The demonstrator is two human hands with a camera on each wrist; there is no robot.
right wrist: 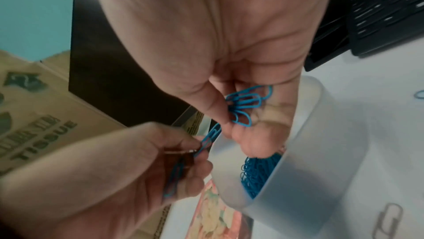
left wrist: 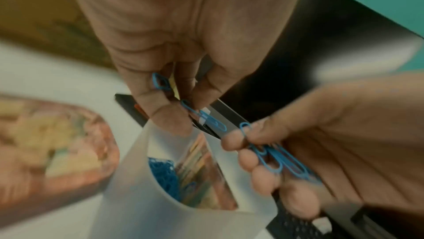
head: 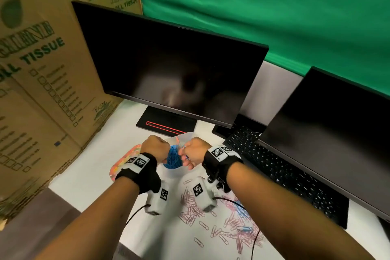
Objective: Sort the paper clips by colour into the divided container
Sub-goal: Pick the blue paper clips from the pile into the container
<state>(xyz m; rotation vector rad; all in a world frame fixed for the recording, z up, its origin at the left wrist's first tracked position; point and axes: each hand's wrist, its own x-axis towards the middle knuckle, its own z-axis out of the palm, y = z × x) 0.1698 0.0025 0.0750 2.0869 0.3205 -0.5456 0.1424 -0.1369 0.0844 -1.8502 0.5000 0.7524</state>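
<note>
Blue clips (left wrist: 278,159): bunch fanned across right hand (left wrist: 321,143), pinned by curled fingers and thumb; left hand (left wrist: 174,58) pinches one or two more, one (left wrist: 204,116) sticking out of its fingertips with long axis aimed at the right hand. Both hands near each other, directly above the frosted divided container (right wrist: 321,161), whose near compartment already holds a blue pile (right wrist: 259,172). So the drop is straight down; right hand looks nearer the opening, fingertips just over the rim. Can't tell if the clips are hooked together, could snag on release. Unsorted pink and white clips (head: 195,207), plus a few blue, lie on the white surface (head: 88,177) near the forearms. Patterned tray (head: 126,160) left of container, monitor (head: 168,63) behind, keyboard (head: 274,167) right
</note>
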